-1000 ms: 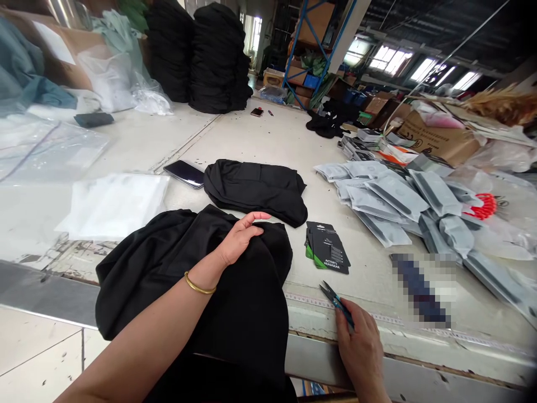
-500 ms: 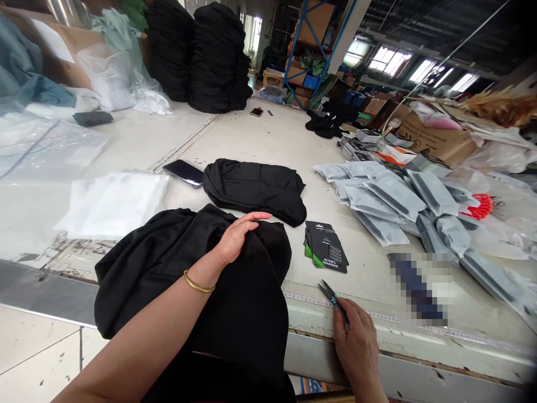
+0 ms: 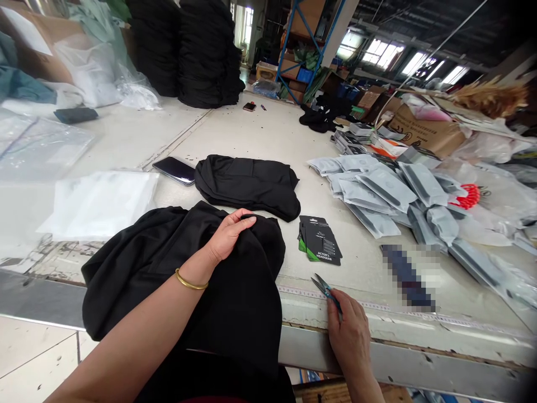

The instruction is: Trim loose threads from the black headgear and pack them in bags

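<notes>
A large piece of black fabric [image 3: 247, 296] is draped over the table's front edge. My left hand [image 3: 230, 232], with a gold bangle on the wrist, pinches a fold of it between thumb and fingers. To the right, my right hand [image 3: 350, 330] holds thread snips [image 3: 325, 288] just above the table edge, their blades apart and pointing up and left. Beyond the fabric lies a folded black cloth item [image 3: 247, 184]. Dark cards [image 3: 319, 240] with green corners, printed "ACTOR'S HEADGEAR", lie in a small stack between the fabric and the packets.
Grey-white packets [image 3: 377, 190] pile up at the right. A phone [image 3: 174, 169] touches the folded cloth, and white bags [image 3: 100, 201] lie at the left. Tall black fabric stacks [image 3: 207, 56] stand behind. A measuring tape [image 3: 300, 294] runs along the front edge.
My left fingers, earlier stretched over the fabric, have closed on a fold of it. The snips' blades have spread apart in my right hand. The whole view has shifted slightly.
</notes>
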{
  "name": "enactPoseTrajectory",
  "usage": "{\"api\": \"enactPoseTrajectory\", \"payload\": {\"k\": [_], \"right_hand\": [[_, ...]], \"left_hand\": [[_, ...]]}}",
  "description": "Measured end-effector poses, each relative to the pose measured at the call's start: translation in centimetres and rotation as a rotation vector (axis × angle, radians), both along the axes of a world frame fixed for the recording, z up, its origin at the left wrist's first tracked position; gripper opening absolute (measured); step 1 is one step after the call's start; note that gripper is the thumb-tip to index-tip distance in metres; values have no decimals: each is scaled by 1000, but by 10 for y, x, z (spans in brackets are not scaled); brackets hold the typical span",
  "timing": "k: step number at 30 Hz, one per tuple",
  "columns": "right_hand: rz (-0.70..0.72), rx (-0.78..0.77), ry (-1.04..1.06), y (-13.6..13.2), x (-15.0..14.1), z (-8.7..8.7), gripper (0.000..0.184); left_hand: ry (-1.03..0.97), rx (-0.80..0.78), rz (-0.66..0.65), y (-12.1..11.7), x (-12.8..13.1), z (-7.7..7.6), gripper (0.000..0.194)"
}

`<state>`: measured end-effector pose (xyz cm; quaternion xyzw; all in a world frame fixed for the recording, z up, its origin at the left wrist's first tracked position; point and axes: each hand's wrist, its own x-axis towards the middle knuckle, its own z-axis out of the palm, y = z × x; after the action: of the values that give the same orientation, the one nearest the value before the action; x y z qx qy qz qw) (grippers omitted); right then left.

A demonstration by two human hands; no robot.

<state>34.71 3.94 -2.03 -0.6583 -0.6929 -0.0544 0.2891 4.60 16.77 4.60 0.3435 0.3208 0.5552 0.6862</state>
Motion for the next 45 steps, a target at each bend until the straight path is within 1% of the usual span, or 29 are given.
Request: {"api": "enactPoseTrajectory", "payload": {"k": [2,3,5,6,7,8,9,10,12,14,16,18,21,24,27,32,36,40,45], "right_hand": [[-30,-35,113,1,-2,4,37],[-71,-61,216,2,-4,8,37],[-162,-145,518,6,-14,17,35],[-184,-202,690,9,-22,22,35],[-172,-262,846,13,-31,28,35],[-129,-315,966,17,-41,34,35],[-70,-348,1033,22,-52,40,36],[-6,-357,1041,27,-64,46,37],[106,-293,911,39,-86,56,36],[191,-176,680,52,-105,65,32],[267,-61,458,64,-120,70,28],[329,27,286,75,-131,73,27],[363,148,80,89,-139,72,28],[344,206,-71,97,-140,70,29],[333,218,-164,100,-137,70,29],[361,263,-297,100,-131,74,28],[370,243,-380,99,-130,75,28],[403,251,-337,99,-129,76,28],[387,250,-275,101,-127,76,27]], "left_hand": [[-2,2,-12,-1,0,0,20],[-6,-1,-16,-1,0,0,21],[-22,-16,-22,-2,1,0,22],[-33,-25,-26,-1,1,0,23],[-44,-33,-29,-1,1,0,24],[-52,-39,-33,-1,1,-1,25],[-57,-45,-35,-1,2,-1,25],[-60,-48,-37,-1,2,-1,25],[-63,-54,-41,-1,2,-1,25],[-64,-57,-52,0,2,-1,24],[-69,-57,-69,0,1,-2,26],[-72,-57,-87,1,1,-3,30],[-71,-49,-90,2,0,-4,30],[-67,-45,-78,2,-1,-3,26],[-62,-59,-70,2,-1,-1,24],[-67,-74,-74,3,-1,-1,24],[-55,-74,-67,3,-1,-3,24],[-44,-70,-71,3,-1,-3,24],[-56,-76,-77,2,-1,-2,25]]}}
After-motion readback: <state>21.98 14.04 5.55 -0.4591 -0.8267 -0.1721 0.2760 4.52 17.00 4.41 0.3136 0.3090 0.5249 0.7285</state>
